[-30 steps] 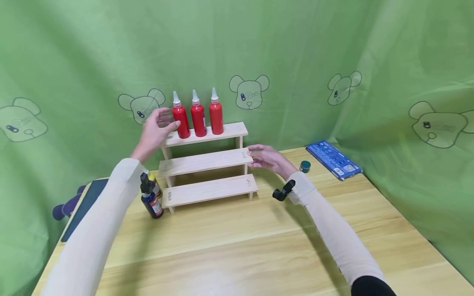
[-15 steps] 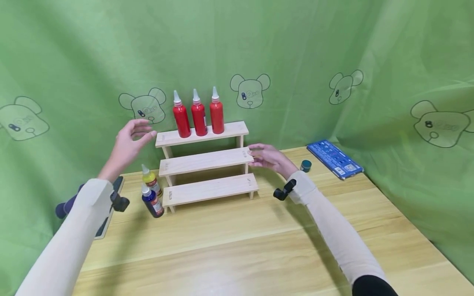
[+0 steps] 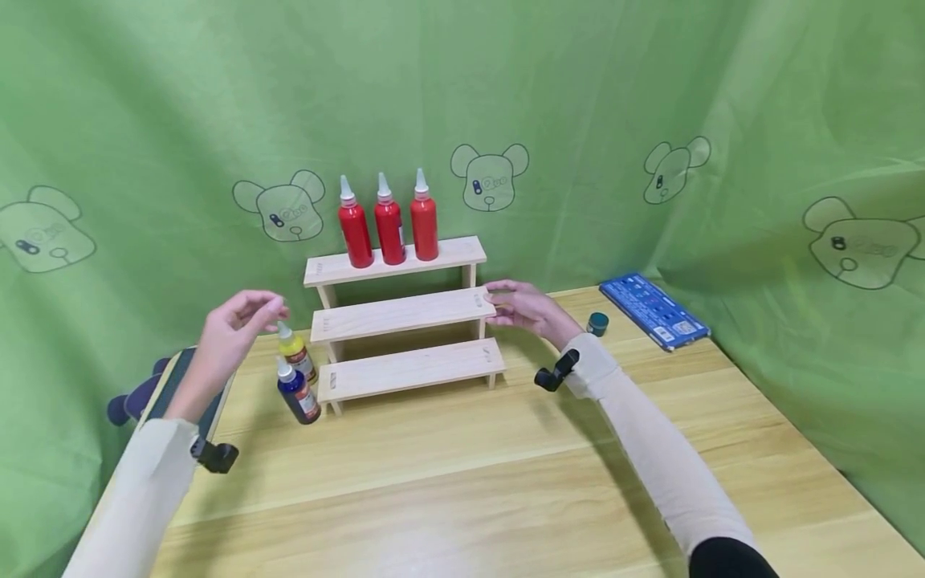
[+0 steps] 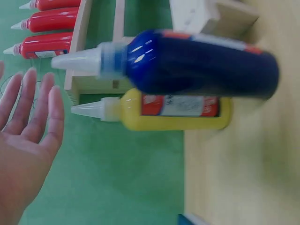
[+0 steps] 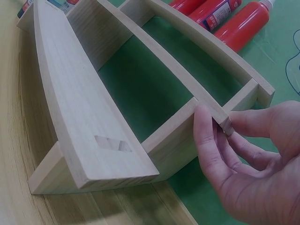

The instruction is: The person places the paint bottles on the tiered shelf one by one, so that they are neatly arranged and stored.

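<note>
My right hand [image 3: 531, 311] grips the right end of the middle board on a three-step wooden rack [image 3: 405, 313]; in the right wrist view the thumb lies on top and the fingers underneath. Three red paint bottles [image 3: 390, 231] with white nozzle caps stand upright on the top step. Left of the rack, a yellow paint bottle [image 3: 297, 353] and a dark blue paint bottle [image 3: 298, 395] stand on the table. My left hand [image 3: 227, 341] hovers beside the yellow bottle's nozzle, fingers loosely bent and holding nothing. In the left wrist view its fingers are apart from both bottles.
On the table's right lie a small dark green jar [image 3: 596, 323] and a flat blue box [image 3: 654, 311]. A dark flat board [image 3: 209, 417] lies at the left edge, with a purple object [image 3: 137, 400] beyond it. Green curtain [image 3: 578, 96] hangs behind the table.
My left hand has moved off the leftmost red bottle, then left and down to the yellow bottle's nozzle. The right hand keeps its grip on the rack.
</note>
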`<action>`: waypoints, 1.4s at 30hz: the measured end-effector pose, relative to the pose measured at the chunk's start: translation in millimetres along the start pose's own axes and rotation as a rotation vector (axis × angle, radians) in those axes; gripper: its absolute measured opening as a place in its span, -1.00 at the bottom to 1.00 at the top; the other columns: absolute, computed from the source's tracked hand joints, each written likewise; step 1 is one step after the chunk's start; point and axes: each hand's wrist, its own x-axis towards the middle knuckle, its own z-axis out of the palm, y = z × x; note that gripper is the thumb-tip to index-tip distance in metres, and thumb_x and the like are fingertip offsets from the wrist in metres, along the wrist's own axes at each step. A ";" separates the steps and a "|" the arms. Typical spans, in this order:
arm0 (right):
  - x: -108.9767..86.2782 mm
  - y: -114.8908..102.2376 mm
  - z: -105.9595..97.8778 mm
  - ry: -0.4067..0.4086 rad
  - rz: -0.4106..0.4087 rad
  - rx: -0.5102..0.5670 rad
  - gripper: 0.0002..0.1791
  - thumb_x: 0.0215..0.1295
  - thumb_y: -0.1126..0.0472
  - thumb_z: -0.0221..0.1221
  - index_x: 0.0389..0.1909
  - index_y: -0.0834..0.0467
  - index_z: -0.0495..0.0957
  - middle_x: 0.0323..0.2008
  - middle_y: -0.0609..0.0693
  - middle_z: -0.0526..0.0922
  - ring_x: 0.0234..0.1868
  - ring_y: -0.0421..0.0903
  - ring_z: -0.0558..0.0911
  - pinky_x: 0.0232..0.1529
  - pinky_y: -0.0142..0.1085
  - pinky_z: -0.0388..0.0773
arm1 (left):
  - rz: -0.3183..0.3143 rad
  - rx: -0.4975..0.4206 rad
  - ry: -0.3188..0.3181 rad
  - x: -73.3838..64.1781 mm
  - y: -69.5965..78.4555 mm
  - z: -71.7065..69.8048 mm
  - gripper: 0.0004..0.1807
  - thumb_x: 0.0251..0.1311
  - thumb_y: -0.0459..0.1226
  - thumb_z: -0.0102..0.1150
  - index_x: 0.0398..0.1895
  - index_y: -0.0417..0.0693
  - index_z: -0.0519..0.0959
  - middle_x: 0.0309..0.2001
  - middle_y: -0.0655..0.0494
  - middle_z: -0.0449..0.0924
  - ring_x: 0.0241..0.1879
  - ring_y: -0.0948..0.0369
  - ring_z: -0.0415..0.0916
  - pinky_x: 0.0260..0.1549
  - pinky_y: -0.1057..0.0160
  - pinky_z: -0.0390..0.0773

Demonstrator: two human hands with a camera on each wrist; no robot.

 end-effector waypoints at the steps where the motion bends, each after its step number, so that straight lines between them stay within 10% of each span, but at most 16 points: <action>1: 0.2 0.0 0.0 -0.001 0.002 0.005 -0.41 0.56 0.40 0.07 0.54 0.29 0.20 -0.15 0.06 0.65 -0.31 -0.10 0.70 -0.19 -0.36 0.77 | -0.007 -0.002 -0.021 -4.9 -2.9 0.5 -0.57 0.57 -0.11 0.11 0.24 -0.27 0.51 -0.01 0.20 0.72 -0.04 0.30 0.67 0.01 0.46 0.65; 11: -2.4 -0.8 -1.2 -0.008 0.002 0.007 -0.40 0.57 0.41 0.04 0.56 0.29 0.17 -0.09 0.09 0.62 -0.28 -0.09 0.70 -0.20 -0.38 0.76 | -0.125 -0.027 -0.118 -42.2 -34.2 10.4 -0.56 0.51 -0.15 0.22 0.27 -0.25 0.52 0.04 0.39 0.68 0.06 0.46 0.61 0.05 0.53 0.57; 22: -1.5 -0.2 -2.7 -0.024 -0.001 0.015 -0.40 0.57 0.40 0.05 0.56 0.29 0.17 -0.12 0.07 0.64 -0.29 -0.09 0.69 -0.18 -0.37 0.77 | -0.124 -0.005 -0.221 -56.2 -58.9 28.9 -0.36 0.30 -0.32 0.43 0.38 -0.30 0.40 0.22 -0.37 0.53 0.00 0.39 0.62 -0.06 0.40 0.67; 42: 0.7 1.2 -0.6 -0.010 -0.009 -0.003 -0.43 0.57 0.41 0.05 0.53 0.31 0.20 -0.11 0.07 0.64 -0.30 -0.09 0.70 -0.19 -0.36 0.76 | -0.242 0.049 -0.012 -77.1 -72.2 30.9 -0.38 0.30 -0.23 0.45 0.37 -0.24 0.50 0.23 -0.06 0.62 0.01 0.63 0.50 0.02 0.63 0.51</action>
